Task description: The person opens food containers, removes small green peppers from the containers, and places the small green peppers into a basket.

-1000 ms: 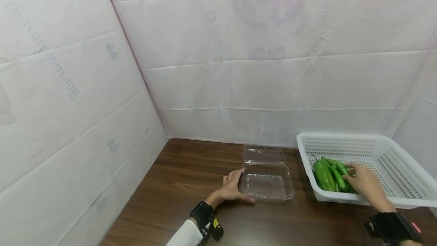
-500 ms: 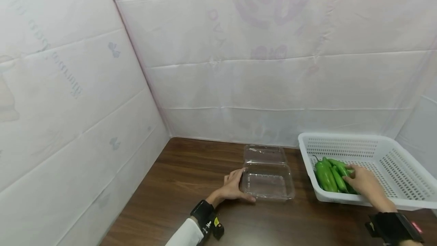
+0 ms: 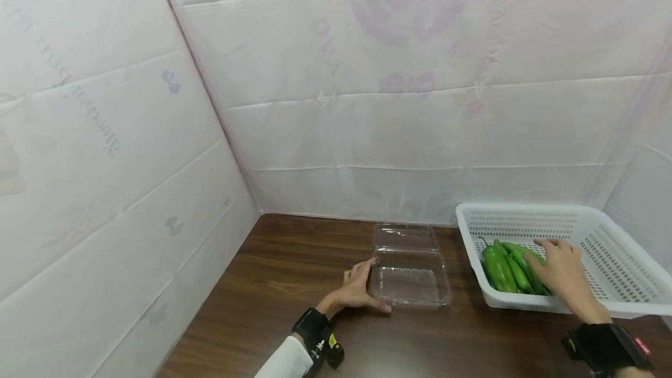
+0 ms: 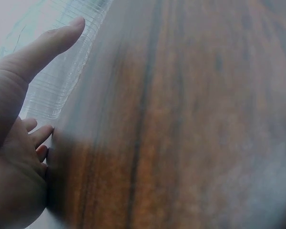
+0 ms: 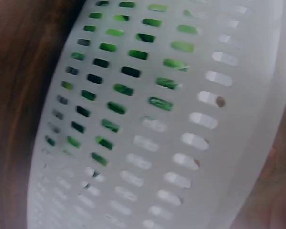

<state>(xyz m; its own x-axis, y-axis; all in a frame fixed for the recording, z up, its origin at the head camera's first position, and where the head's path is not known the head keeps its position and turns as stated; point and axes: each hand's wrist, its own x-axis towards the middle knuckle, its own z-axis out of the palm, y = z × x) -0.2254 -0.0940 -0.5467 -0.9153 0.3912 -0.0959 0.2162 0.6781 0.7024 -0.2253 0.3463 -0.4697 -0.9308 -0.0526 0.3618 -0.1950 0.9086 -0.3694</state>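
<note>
The left hand is resting flat on the dark wooden table, nearest the viewer. Its fingers are lying straight against the left edge of the clear plastic clamshell container and its thumb is running along the container's near edge. Nothing is being grasped; the hand is only steadying the container. In the left wrist view, the thumb is lying along the ribbed plastic wall.

The container is lying open, its lid hinged back on the far side, and the tray appears empty.

To the right of the container, the white perforated plastic basket is sitting on the table. The long green peppers are lying in its left part. The right hand is lying over the peppers with fingers spread. Whether the fingers are closing on a pepper cannot be determined from these views.

Judged step: selecting a pepper from the basket for the container. The next move is calling for a firm grasp on one pepper, a lift over the basket rim, and a carry leftward into the open tray.
</note>
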